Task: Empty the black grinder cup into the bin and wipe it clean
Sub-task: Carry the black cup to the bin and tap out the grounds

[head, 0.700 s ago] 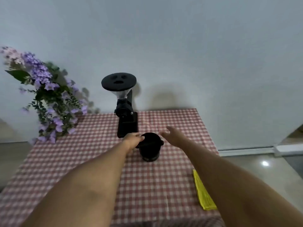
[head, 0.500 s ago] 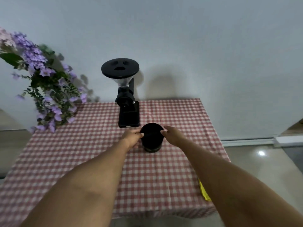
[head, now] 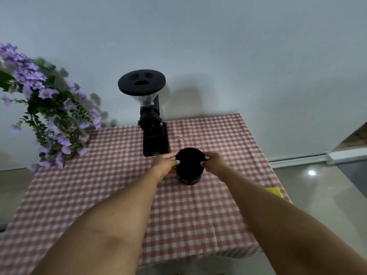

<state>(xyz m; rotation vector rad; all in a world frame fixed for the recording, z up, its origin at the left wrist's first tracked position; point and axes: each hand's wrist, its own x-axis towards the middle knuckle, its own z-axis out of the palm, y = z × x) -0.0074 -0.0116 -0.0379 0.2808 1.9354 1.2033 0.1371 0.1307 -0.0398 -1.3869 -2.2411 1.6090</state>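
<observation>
A pale grey wall (head: 238, 46) fills the whole upper half of the frame. Below it, a table covered in a red-and-white checked cloth (head: 99, 195) spreads across the middle and lower part of the picture, its near edge dropping off along the bottom. To the right of the table a glossy floor (head: 317, 195) shows, with a bright spot of reflected light on it.

Two bare forearms reach in from the bottom corners and converge toward the centre. At the left edge, a trailing spray of purple flowers (head: 45, 108) with green leaves hangs over the far left corner of the table, somewhat blurred. Just above centre stands a black coffee grinder (head: 153, 128), its round black lid at the top and its block base resting on the cloth by the far edge.

Right in front of the grinder's base, at the centre of the frame, the black grinder cup (head: 189, 167) stands upright on the cloth. The left hand (head: 164, 165) curls round its left side, fingers against the rim and wall. The right hand (head: 214, 163) wraps the right side likewise, fingertips on the rim. Both hands are partly closed onto the cup.

At the right edge of the table, a corner of a yellow cloth (head: 274, 191) peeks out beyond the right forearm.
</observation>
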